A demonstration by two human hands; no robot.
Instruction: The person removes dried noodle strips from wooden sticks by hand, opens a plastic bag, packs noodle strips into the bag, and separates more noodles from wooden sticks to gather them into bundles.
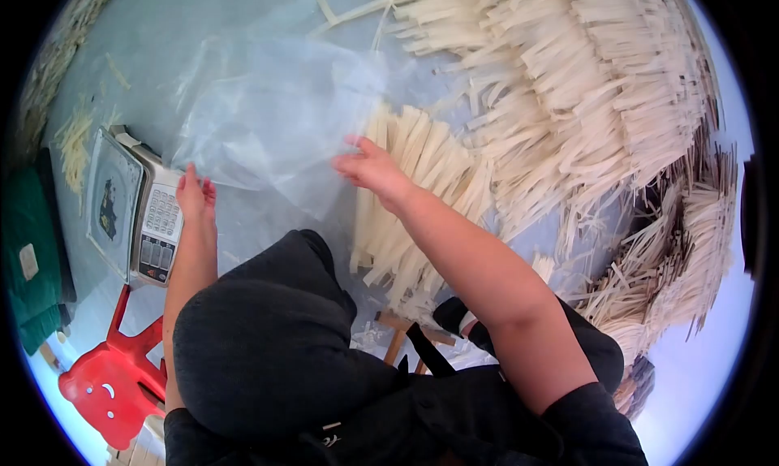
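A large clear plastic bag (280, 101) is spread out in front of me, crinkled and see-through. At its lower left edge, my left hand (197, 198) pinches the film with closed fingers, right beside the scale's keypad. My right hand (375, 172) grips the bag's right edge between thumb and fingers. Just beyond that hand lies a pile of long, flat, pale strips (422, 170), partly overlapped by the bag. A digital scale (162, 214) with a flat platform stands to the left.
Layered heaps of pale strips (560, 76) cover the right side. Darker-edged bundles (649, 263) rise at far right. A red plastic stool (109, 389) stands at lower left, below a green cloth-like item (28, 247). Loose strips (75, 145) lie behind the scale.
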